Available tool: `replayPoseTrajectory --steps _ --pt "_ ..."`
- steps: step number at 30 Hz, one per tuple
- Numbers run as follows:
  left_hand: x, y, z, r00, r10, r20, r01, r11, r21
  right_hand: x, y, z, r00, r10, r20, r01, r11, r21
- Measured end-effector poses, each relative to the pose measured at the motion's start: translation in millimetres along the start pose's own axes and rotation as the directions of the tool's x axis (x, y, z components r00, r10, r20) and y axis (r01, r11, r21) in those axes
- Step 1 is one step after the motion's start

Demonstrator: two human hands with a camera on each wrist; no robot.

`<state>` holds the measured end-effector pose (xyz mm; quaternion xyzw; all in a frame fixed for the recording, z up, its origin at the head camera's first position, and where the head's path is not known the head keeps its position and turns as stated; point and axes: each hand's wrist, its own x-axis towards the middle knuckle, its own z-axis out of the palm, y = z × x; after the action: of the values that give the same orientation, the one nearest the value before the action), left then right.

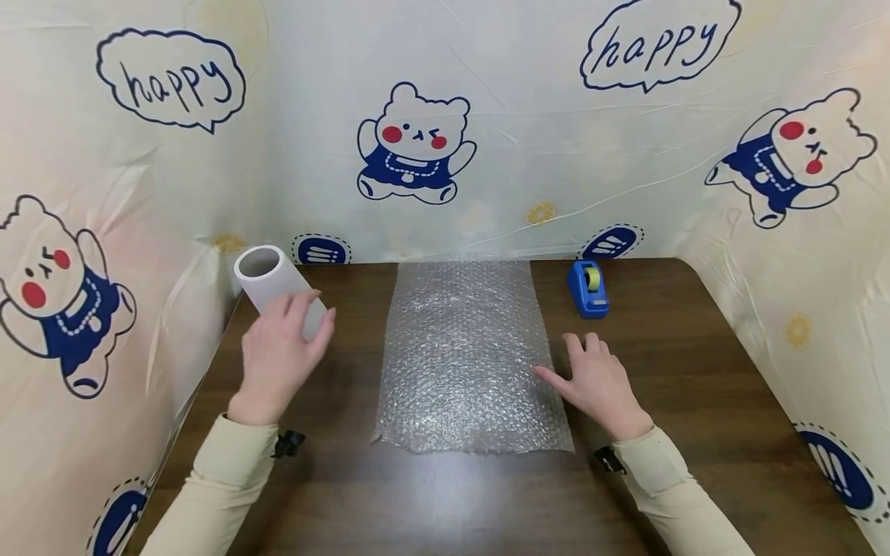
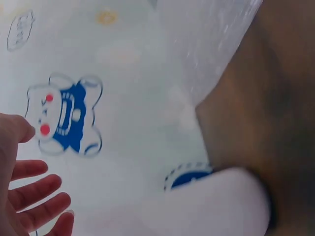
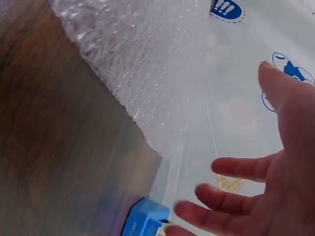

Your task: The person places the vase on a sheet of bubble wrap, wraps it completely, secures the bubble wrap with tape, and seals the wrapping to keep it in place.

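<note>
Head view shows a matt white, thick-walled hollow cylinder (image 1: 281,286) at the left rear of the brown wood-grain table (image 1: 695,386), its round mouth facing up; the left hand (image 1: 281,347) covers much of its lower part, so how its foot sits cannot be told. That hand is relaxed, its fingers loosely bent and grasping nothing. Left wrist view, somewhat blurred, shows the cylinder apart from the fingers and cut off by the lower edge.

The right hand (image 1: 601,386) is released, fingers spread, its thumb reaching the right edge of a clear, glossy bubble-wrap sheet (image 1: 469,355); whether it touches is hard to make out. The sheet lies flat mid-table, roughly rectangular, pimpled and glinting, its near edge ragged; both wrist views crop it.

Beyond the right hand is a blue plastic tape dispenser (image 1: 587,289) with a yellowish roll, mostly cut off in the right wrist view. Cream sleeves (image 1: 236,455) end at both wrists, each beside a small black device (image 1: 288,443), partly hidden. Pale, creased cloth (image 1: 299,154) printed with bears surrounds the table.
</note>
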<state>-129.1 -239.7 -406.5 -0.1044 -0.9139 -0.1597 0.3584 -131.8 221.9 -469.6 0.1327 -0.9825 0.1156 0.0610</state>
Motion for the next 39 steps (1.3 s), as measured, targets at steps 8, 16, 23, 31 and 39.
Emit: replayPoseTrajectory --steps 8,16,23,31,39 --pt "29.9 -25.6 -24.3 0.993 -0.081 -0.089 0.076 0.995 -0.063 -1.4 -1.6 5.4 0.999 -0.033 0.005 0.033 0.999 -0.028" --pt "39.6 -42.5 -27.9 0.92 -0.391 0.02 0.388 0.917 0.089 -5.9 -1.0 5.4 0.999 -0.052 0.006 0.053 0.997 -0.053" --pt "48.5 -50.3 -22.6 0.86 -0.476 0.185 0.463 0.88 0.109 -7.9 -0.1 7.2 0.996 -0.083 -0.019 0.082 0.994 -0.071" --pt "48.7 -58.8 -15.7 0.836 -0.503 0.218 0.491 0.864 0.108 -7.9 -2.2 7.8 0.994 -0.098 -0.041 0.095 0.994 -0.061" --pt "50.7 -64.5 -8.4 0.831 -0.51 0.219 0.51 0.858 0.065 -6.2 -4.0 6.7 0.99 -0.13 -0.057 0.126 0.99 -0.066"
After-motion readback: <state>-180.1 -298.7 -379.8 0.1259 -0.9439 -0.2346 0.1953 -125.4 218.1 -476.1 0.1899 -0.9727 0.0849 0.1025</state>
